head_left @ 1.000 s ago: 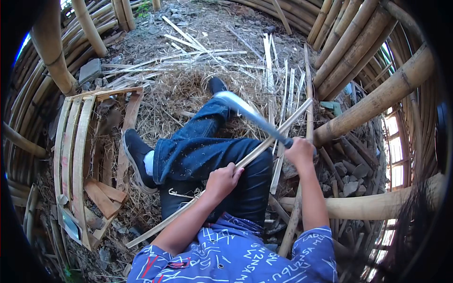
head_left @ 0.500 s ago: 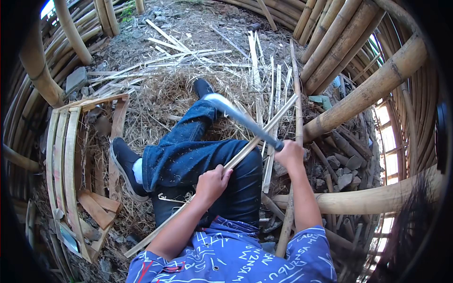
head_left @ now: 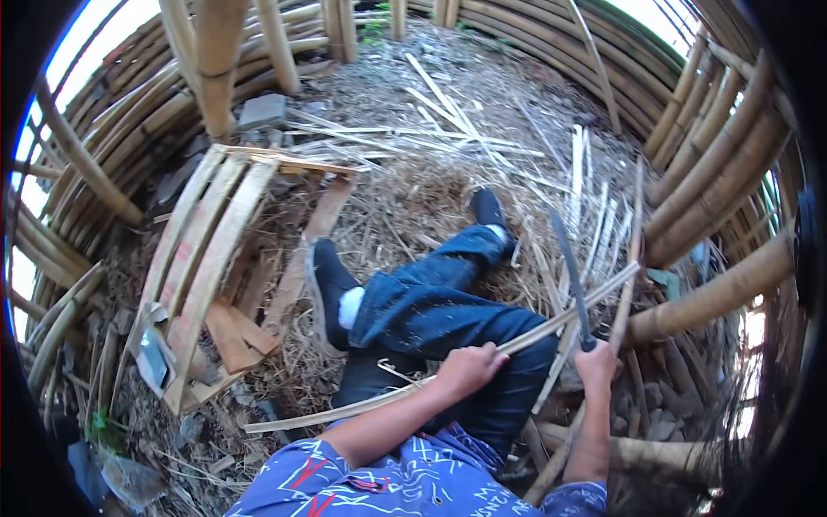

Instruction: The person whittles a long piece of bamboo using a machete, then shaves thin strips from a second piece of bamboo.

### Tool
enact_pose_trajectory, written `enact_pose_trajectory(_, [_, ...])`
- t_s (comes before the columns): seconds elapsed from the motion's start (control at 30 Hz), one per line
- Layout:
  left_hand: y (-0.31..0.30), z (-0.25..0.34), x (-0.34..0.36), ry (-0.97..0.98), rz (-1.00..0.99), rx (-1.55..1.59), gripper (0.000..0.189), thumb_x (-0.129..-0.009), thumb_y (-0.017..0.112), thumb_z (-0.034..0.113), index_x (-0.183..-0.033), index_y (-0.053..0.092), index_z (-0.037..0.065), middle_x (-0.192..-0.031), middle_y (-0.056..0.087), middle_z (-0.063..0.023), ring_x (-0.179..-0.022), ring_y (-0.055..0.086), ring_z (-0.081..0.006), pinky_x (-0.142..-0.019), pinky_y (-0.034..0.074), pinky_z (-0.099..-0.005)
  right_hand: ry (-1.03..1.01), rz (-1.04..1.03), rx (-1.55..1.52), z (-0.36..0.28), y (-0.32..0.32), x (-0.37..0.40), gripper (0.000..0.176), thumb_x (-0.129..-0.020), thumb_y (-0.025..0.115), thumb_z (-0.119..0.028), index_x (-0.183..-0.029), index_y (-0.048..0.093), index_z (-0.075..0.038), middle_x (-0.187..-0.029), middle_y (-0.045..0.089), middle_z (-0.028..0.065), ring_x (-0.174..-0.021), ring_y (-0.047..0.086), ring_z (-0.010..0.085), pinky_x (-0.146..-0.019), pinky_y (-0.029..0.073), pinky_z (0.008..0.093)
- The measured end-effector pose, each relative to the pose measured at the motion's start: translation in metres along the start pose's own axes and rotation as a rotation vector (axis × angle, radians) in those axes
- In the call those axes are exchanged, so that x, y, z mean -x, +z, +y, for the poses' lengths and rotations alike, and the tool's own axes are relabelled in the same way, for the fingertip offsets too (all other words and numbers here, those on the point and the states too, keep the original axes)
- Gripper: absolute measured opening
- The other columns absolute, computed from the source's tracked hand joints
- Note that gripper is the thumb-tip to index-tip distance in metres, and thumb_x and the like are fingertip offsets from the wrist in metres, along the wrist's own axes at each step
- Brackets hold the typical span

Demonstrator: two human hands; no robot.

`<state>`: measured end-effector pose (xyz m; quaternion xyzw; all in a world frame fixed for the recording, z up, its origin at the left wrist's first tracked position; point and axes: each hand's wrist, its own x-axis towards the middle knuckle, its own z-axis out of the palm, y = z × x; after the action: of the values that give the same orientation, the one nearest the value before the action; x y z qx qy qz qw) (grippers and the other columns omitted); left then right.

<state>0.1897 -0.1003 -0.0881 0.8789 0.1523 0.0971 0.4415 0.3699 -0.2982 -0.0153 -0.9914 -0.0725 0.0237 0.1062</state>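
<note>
My left hand [head_left: 469, 370] is wrapped round a long, pale bamboo strip [head_left: 613, 282]. The strip slants across my bent knee, its lower end passing under my left forearm and its far end sticking out to the right. In my right hand [head_left: 596, 366] is the dark handle of a machete [head_left: 567, 254], just to the right of the knee. Its long grey blade points away from me and crosses the strip in this view. Thin shavings dot my dark jeans [head_left: 448, 314], and a curled one lies near my left wrist.
A curved wooden slatted crate [head_left: 194, 246] lies at left, with short wood pieces [head_left: 237, 336] inside. More split strips [head_left: 465, 138] are strewn ahead over shavings and rubble. Thick bamboo poles [head_left: 724, 297] stand at right. A grey block [head_left: 262, 112] rests behind the crate.
The view has turned left, so the scene sits further right. The machete blade has swung from pointing left to pointing nearly straight away from me. My left hand keeps its hold on the strip.
</note>
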Motion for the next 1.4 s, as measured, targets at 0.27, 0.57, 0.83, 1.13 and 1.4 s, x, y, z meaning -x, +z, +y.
enact_pose_trajectory(0.27, [0.005, 0.002, -0.003, -0.03, -0.01, -0.004, 0.042, -0.098, 0.052, 0.045, -0.087, 0.058, 0.005, -0.073, 0.066, -0.0226, -0.072, 0.066, -0.043, -0.065, 0.051, -0.0549, 0.168, 0.019, -0.26, 0.027, 0.048, -0.045, 0.028, -0.076, 0.062, -0.024, -0.084, 0.071, 0.001, -0.085, 0.069, 0.0286, -0.091, 0.068, 0.0431, -0.082, 0.052, 0.052])
enact_pose_trajectory(0.57, [-0.003, 0.003, 0.001, -0.005, 0.016, -0.017, 0.04, -0.098, 0.054, 0.044, -0.086, 0.059, 0.006, -0.069, 0.064, -0.0227, -0.067, 0.065, -0.0441, -0.06, 0.05, -0.0544, -0.133, 0.096, 0.184, -0.004, -0.018, 0.012, 0.038, -0.077, 0.069, -0.038, -0.08, 0.07, -0.001, -0.084, 0.069, 0.0269, -0.087, 0.068, 0.0425, -0.079, 0.054, 0.0506])
enact_pose_trajectory(0.83, [-0.004, 0.004, 0.001, 0.011, -0.028, -0.033, 0.042, -0.099, 0.052, 0.044, -0.088, 0.06, 0.004, -0.072, 0.065, -0.025, -0.071, 0.065, -0.0455, -0.063, 0.051, -0.0564, 0.219, 0.113, -0.093, -0.003, -0.005, -0.054, 0.035, -0.072, 0.063, -0.023, -0.092, 0.071, 0.004, -0.096, 0.068, 0.0304, -0.098, 0.067, 0.0427, -0.085, 0.055, 0.0478])
enact_pose_trajectory(1.13, [-0.004, 0.009, 0.001, -0.026, -0.03, -0.079, 0.041, -0.099, 0.053, 0.043, -0.085, 0.061, 0.005, -0.072, 0.065, -0.0243, -0.071, 0.065, -0.0456, -0.062, 0.05, -0.0559, 0.168, -0.054, -0.222, -0.019, 0.024, 0.029, 0.037, -0.071, 0.072, -0.035, -0.09, 0.074, -0.003, -0.092, 0.072, 0.0234, -0.091, 0.069, 0.0403, -0.084, 0.055, 0.0463])
enact_pose_trajectory(1.4, [-0.003, 0.004, 0.002, 0.003, 0.015, -0.057, 0.04, -0.097, 0.057, 0.041, -0.081, 0.06, 0.004, -0.068, 0.064, -0.0235, -0.066, 0.064, -0.0449, -0.06, 0.05, -0.0544, 0.09, 0.129, 0.022, -0.006, -0.014, -0.021, 0.025, -0.072, 0.064, -0.022, -0.086, 0.073, -0.004, -0.09, 0.071, 0.0228, -0.09, 0.07, 0.0386, -0.083, 0.056, 0.0451])
